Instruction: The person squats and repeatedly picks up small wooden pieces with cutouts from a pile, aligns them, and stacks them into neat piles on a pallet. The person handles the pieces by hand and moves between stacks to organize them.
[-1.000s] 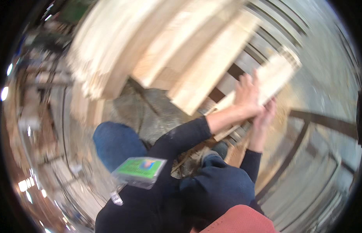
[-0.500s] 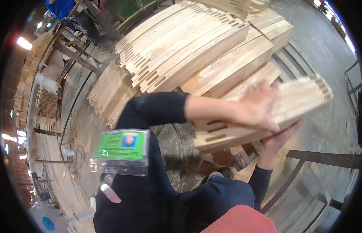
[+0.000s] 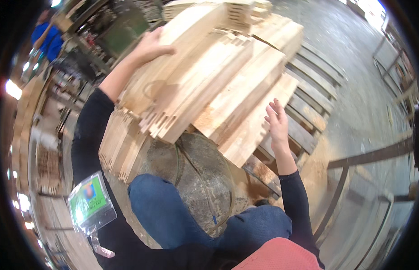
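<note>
My left hand (image 3: 152,47) lies against the far left side of the curved, pale wooden boards (image 3: 180,33) on top of the stack. Its thumb stretches over the top face, apart from the fingers; the fingertips are partly hidden at the board's edge. To the right, my right hand (image 3: 277,123) hangs with loose, parted fingers and nothing in it, beside a lower board (image 3: 259,123). Slots are cut in the ends of the slotted boards (image 3: 162,121) near the front of the stack.
Under the stack a slatted wooden pallet (image 3: 304,110) shows on the right. A dark metal frame (image 3: 371,153) stands at the right. More slotted boards (image 3: 121,144) lean low at the left. A person in blue (image 3: 47,40) is at the far left. A green badge (image 3: 90,200) hangs before me.
The thick slotted wooden piece both hands carried at the right has left them. My left hand has moved to the stack's far left side; my right hand has drawn away, its fingers loose.
</note>
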The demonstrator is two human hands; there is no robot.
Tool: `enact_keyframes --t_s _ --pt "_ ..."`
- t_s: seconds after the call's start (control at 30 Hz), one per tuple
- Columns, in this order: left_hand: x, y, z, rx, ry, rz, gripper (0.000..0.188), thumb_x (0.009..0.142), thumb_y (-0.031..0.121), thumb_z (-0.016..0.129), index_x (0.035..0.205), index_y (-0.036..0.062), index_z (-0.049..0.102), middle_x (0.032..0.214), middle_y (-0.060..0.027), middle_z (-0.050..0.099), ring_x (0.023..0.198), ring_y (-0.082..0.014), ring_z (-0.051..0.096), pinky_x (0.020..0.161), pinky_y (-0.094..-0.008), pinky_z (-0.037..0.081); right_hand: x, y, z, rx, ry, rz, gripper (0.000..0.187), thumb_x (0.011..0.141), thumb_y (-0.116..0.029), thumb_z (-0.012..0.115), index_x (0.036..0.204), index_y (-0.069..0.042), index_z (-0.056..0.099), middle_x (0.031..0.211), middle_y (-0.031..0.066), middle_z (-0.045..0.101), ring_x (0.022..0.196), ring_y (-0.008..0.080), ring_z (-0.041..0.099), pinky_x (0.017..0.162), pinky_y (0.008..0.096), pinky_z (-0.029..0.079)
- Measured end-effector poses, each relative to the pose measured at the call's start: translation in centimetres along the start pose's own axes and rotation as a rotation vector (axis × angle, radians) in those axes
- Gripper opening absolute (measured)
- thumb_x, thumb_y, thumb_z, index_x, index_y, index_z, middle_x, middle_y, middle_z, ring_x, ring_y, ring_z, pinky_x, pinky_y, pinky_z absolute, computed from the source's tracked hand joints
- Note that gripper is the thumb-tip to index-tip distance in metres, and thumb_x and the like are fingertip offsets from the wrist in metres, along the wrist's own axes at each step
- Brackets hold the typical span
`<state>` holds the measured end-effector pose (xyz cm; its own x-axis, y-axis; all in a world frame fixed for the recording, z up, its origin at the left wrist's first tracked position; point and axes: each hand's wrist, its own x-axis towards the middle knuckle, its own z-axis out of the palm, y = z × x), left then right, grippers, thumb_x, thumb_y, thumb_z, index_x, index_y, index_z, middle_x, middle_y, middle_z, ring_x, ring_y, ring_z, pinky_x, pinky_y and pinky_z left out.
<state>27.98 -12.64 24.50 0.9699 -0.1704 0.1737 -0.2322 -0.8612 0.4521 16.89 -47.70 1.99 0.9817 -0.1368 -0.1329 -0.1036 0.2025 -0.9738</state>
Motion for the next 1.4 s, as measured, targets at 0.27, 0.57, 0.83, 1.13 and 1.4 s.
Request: enact_keyframes --t_s 0.27,0.57,0.83,1.13,1.4 --pt "1.4 -7.6 3.8 0.067 -0.005 -0.026 0.099 0.074 0.036 0.079 0.151 -0.0066 0.035 0.154 -0.0225 0.040 0.141 -0.0257 0.041 0.117 -0.0322 0.028 0.5 8.1 -6.8 -0.126 0.150 0.200 0.083 0.092 -0.037 0.071 0.153 0.002 0.030 0.142 0.0247 0.049 0.123 0.0283 0.056 0.102 0.0371 0.044" --pt "-3.4 -2.3 4.5 0.558 0.342 0.319 0.077 0.085 0.044 0.076 0.145 0.0066 0.047 0.146 -0.0201 0.045 0.138 -0.0330 0.041 0.113 -0.0458 0.035 -0.8 11.6 -0.5 0.282 0.067 0.592 0.095 0.093 -0.064 0.052 0.159 -0.006 0.015 0.152 0.0193 0.038 0.141 0.0303 0.037 0.116 0.0483 0.029" --pt "-20.9 9.7 17.2 -0.555 -0.842 -0.442 0.061 0.089 0.030 0.074 0.135 -0.0029 0.052 0.130 -0.0166 0.057 0.115 -0.0218 0.058 0.101 -0.0350 0.046 1.2 12.1 -0.2 0.124 0.128 0.532 0.114 0.084 -0.059 0.070 0.158 -0.001 0.006 0.148 0.0254 0.015 0.140 0.0374 0.026 0.112 0.0497 0.036" --pt "-22.1 3.6 31.4 -1.384 -0.601 -0.972 0.082 0.088 0.049 0.072 0.145 -0.0005 0.040 0.146 -0.0175 0.042 0.135 -0.0234 0.042 0.115 -0.0398 0.032 -0.5 11.1 -2.5 0.260 0.035 0.505 0.095 0.078 -0.054 0.079 0.142 0.005 0.041 0.133 0.0222 0.054 0.119 0.0271 0.057 0.100 0.0379 0.047" --pt "-18.9 7.3 30.3 -0.988 -0.881 -0.821 0.075 0.089 0.059 0.066 0.135 -0.0005 0.054 0.130 -0.0169 0.058 0.123 -0.0231 0.054 0.106 -0.0362 0.039 -1.7 7.9 -8.4 0.378 -0.031 0.494 0.080 0.084 -0.050 0.072 0.137 0.005 0.049 0.126 0.0214 0.062 0.116 0.0285 0.063 0.101 0.0407 0.048"
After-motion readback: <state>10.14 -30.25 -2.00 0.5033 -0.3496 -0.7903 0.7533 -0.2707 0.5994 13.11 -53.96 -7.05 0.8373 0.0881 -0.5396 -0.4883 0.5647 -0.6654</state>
